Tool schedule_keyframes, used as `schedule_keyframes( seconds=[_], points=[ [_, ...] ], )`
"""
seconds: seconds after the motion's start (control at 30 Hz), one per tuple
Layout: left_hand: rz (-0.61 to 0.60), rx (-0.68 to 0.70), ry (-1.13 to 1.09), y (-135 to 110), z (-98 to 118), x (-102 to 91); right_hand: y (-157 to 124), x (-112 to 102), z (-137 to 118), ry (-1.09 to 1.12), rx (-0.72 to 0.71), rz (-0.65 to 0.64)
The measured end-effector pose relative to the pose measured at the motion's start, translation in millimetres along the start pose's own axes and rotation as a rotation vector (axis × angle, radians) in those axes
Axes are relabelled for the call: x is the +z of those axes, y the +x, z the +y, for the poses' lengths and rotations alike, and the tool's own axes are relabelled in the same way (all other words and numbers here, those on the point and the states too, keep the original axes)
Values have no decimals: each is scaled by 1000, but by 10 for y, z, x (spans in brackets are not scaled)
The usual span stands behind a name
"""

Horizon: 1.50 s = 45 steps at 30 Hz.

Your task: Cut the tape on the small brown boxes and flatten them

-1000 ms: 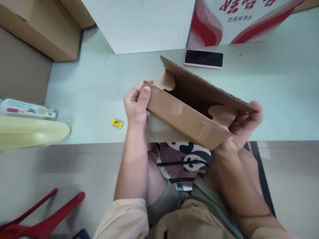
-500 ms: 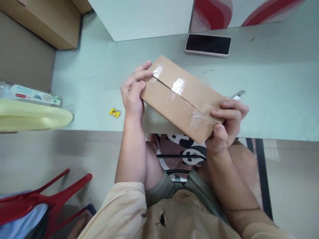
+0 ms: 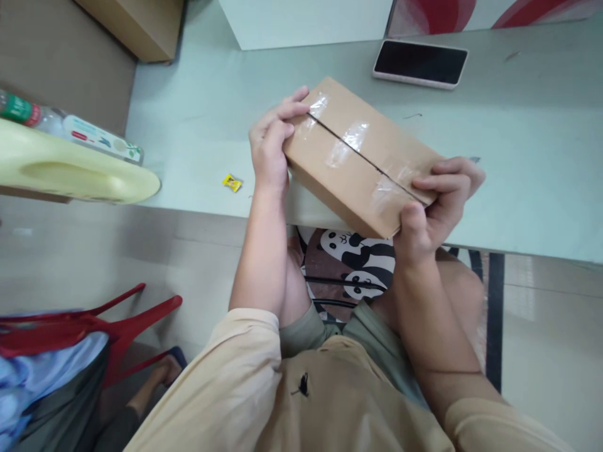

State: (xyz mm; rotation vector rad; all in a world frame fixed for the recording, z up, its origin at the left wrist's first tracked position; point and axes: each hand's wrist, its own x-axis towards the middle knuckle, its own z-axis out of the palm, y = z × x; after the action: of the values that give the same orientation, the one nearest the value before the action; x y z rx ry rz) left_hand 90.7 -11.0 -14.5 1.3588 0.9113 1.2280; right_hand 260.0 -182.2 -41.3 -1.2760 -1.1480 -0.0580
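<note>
A brown cardboard box (image 3: 358, 182) is held tilted above the table's front edge, its seam side facing up. Patches of clear tape (image 3: 351, 141) cross the dark seam line in several spots. My left hand (image 3: 273, 141) grips the far-left end, thumb and fingers closed on the corner. At the opposite end, my right hand (image 3: 438, 201) is closed around the near-right corner. Behind the right fingers only the tip of a cutter blade (image 3: 475, 159) shows. A small yellow wrapped candy (image 3: 232, 182) lies left of the box on the pale green table (image 3: 198, 125).
A phone (image 3: 421, 63) lies toward the back, before white panels. On the left are a pale yellow plastic object (image 3: 80, 163), a clear bottle (image 3: 28, 113) and a large carton (image 3: 136, 25). A red chair (image 3: 117, 333) with a seated person's leg stands lower left.
My view has shifted, so the table and items sit differently in the picture. The box has tipped slightly, showing more of its near side. Both hands keep their grip.
</note>
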Motion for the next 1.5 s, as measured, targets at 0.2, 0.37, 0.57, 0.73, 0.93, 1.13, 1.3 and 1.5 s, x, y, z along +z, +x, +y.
schedule_keyframes(
  seconds=[0.2, 0.37, 0.57, 0.73, 0.93, 1.13, 1.3, 1.5],
  points=[
    [-5, 38, 10, -113, -7, 13, -3, -136, 92, -121, 36, -95],
    [10, 51, -27, -142, -139, -6, -12, -185, 293, -130, 29, -125],
    [28, 34, -77, -77, -298, -47, 2, -179, 471, -50, -5, -120],
    [27, 27, -64, -230, -290, -80, 37, -270, 505, -47, 76, -233],
    [16, 49, -76, -525, -180, -93, 70, -372, 457, 43, 160, -307],
    [21, 33, -82, -717, -99, -128, 78, -402, 434, 93, 264, -359],
    [-16, 12, -68, -816, -65, -180, 49, -421, 372, 156, 305, -323],
    [-17, 18, -17, -953, 15, -221, 4, -444, 296, 172, 327, -317]
  ],
)
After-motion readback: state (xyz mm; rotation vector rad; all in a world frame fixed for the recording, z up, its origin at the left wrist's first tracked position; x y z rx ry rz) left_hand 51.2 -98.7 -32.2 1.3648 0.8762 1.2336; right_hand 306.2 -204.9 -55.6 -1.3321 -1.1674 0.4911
